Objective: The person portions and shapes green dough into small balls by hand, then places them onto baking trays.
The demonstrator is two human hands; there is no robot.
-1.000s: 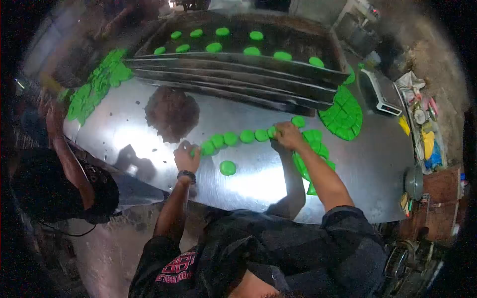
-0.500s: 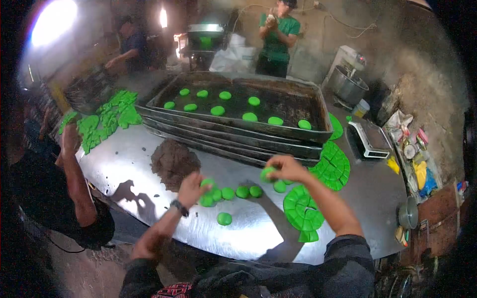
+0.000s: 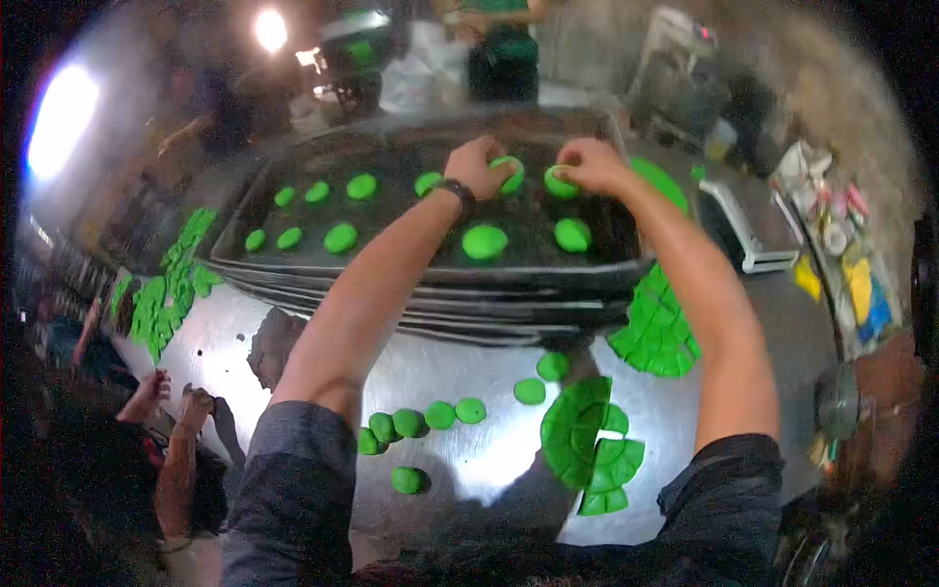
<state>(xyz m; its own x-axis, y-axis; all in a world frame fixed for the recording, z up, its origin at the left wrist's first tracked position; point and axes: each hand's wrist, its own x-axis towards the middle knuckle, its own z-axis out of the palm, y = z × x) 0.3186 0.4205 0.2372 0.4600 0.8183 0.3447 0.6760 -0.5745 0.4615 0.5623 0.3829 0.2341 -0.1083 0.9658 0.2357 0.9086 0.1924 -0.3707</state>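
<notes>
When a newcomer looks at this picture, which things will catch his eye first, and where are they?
Probably the bright green dough-like pieces come first, set in two rows on the dark tray atop a stack. Over its far side, the left hand and right hand each hold another piece. Nearer, on the shiny table, lies a cut green disc.

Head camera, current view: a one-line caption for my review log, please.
Left hand and right hand each hold a green round at the top tray of a stack.
</notes>
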